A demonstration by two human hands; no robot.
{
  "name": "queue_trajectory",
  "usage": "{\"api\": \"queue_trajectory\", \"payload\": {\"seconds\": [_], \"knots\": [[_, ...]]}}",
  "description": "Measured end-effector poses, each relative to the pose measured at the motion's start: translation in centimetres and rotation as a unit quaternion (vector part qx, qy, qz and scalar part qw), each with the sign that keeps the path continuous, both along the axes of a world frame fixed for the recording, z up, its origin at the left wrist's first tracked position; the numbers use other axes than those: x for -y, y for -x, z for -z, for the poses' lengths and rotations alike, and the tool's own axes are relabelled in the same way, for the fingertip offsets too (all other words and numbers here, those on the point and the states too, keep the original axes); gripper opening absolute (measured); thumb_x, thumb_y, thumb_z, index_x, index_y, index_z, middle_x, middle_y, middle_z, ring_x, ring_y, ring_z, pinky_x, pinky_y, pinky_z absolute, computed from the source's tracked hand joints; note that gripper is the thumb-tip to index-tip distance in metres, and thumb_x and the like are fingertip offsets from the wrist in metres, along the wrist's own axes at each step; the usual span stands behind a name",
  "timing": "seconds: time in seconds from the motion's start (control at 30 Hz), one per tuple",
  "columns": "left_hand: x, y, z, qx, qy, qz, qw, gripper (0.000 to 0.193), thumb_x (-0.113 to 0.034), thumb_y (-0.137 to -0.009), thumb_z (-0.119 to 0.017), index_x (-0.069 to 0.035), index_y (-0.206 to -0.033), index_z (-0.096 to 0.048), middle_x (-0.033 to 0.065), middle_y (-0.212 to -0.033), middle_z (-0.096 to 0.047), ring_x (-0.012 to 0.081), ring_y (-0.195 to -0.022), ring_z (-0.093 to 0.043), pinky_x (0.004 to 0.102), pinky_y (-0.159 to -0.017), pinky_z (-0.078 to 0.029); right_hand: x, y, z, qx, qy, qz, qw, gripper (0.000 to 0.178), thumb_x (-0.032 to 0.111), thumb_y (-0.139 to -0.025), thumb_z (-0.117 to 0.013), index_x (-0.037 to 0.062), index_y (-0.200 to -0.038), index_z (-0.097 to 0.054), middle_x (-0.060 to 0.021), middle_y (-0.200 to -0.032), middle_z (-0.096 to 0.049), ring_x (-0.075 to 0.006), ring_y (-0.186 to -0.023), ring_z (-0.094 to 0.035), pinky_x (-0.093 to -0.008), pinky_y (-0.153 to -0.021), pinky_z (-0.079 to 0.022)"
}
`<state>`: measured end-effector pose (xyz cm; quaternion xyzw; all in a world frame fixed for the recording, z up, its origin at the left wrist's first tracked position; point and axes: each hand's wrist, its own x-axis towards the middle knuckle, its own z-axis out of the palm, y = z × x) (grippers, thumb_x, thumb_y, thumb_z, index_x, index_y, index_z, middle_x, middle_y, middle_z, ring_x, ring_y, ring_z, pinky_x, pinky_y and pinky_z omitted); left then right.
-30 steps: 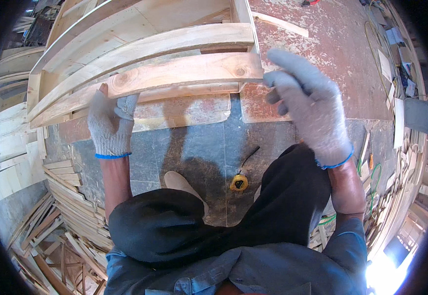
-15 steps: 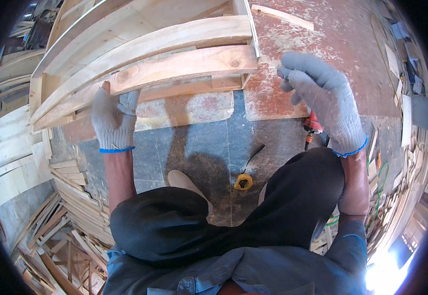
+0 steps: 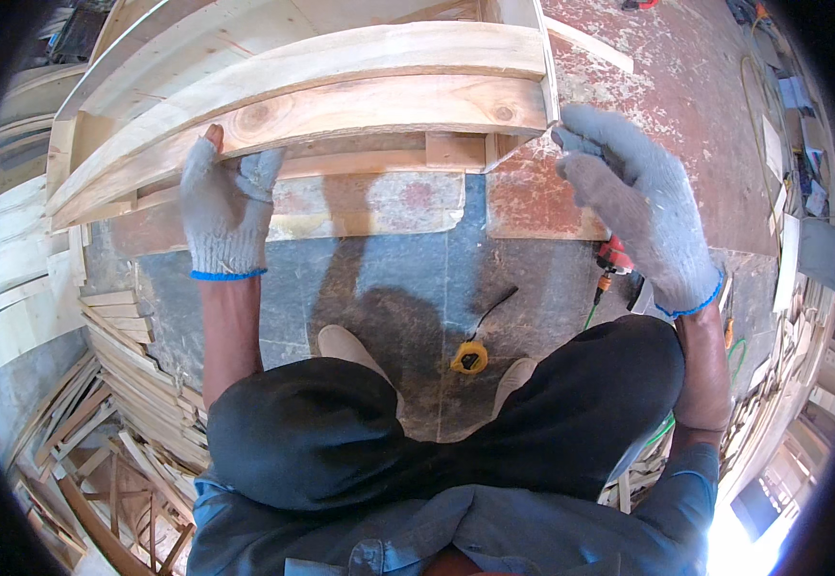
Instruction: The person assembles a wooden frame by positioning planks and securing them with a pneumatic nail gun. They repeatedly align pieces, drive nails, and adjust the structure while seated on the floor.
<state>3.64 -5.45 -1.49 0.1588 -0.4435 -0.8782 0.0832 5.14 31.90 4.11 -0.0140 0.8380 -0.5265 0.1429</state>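
Observation:
A wooden crate frame (image 3: 417,53) of pale planks and thin board panels lies across the upper left. My left hand (image 3: 226,211), in a grey knit glove with a blue cuff, grips the crate's near plank (image 3: 389,108) from below. The thumb lies on the plank's front face; the other fingers go out of sight behind it. My right hand (image 3: 633,197), gloved alike, is at the crate's right end, fingers curled and pressed together beside the panel edge. Anything small between those fingertips is hidden.
A yellow tape measure (image 3: 469,357) lies on the dark floor between my feet. Near my right knee is a red power tool (image 3: 614,257). A loose wood strip (image 3: 590,45) rests on the worn red board beyond. Stacked wood strips (image 3: 139,365) line the left side; more offcuts lie right.
The crate's near planks have shifted to the right. My left hand has stayed on the near plank. The crate's right end now meets my right hand's fingertips, which were apart from it before.

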Motion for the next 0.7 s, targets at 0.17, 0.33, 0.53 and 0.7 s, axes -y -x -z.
{"api": "queue_trajectory", "payload": {"seconds": [0.17,0.33,0.53,0.7], "knots": [[0.1,-0.2,0.0,0.011,-0.003,-0.032,0.999,0.032,-0.016,-0.098,-0.063,0.004,-0.122,-0.058,0.0224,-0.124,-0.065,0.0327,-0.116,-0.066,0.0473,-0.099,-0.058,0.8,1.0,1.0,-0.049,-0.020,-0.034,0.998,0.044,0.019,-0.094,-0.072,0.0029,-0.134,-0.062,-0.0050,-0.098,-0.069,-0.0093,-0.087,-0.062,-0.0268,-0.079,-0.053],[0.6,-0.4,0.5,-0.007,-0.033,-0.012,0.999,0.031,-0.017,-0.098,-0.063,0.003,-0.122,-0.058,0.0220,-0.124,-0.065,0.0323,-0.117,-0.065,0.0463,-0.099,-0.058,1.0,1.3,1.9,-0.070,-0.018,-0.038,0.997,0.046,0.022,-0.093,-0.073,0.0034,-0.133,-0.062,-0.0052,-0.092,-0.067,-0.0086,-0.083,-0.061,-0.0278,-0.075,-0.054],[1.2,-0.6,1.2,-0.018,-0.010,0.004,1.000,0.032,-0.013,-0.097,-0.065,0.003,-0.123,-0.058,0.0212,-0.125,-0.064,0.0313,-0.117,-0.065,0.0449,-0.099,-0.058,1.3,1.9,2.9,-0.126,-0.051,-0.078,0.988,0.044,0.015,-0.094,-0.070,0.0047,-0.136,-0.061,-0.0053,-0.100,-0.069,-0.0104,-0.088,-0.062,-0.0292,-0.082,-0.054],[2.5,-0.8,2.7,-0.029,0.155,-0.018,0.987,0.048,-0.004,-0.090,-0.074,0.003,-0.131,-0.053,0.0184,-0.132,-0.059,0.0276,-0.119,-0.062,0.0411,-0.101,-0.055,1.8,2.0,2.1,-0.090,-0.057,-0.086,0.991,0.042,0.013,-0.095,-0.070,0.0047,-0.136,-0.061,-0.0045,-0.105,-0.069,-0.0108,-0.093,-0.062,-0.0307,-0.086,-0.053]]}}
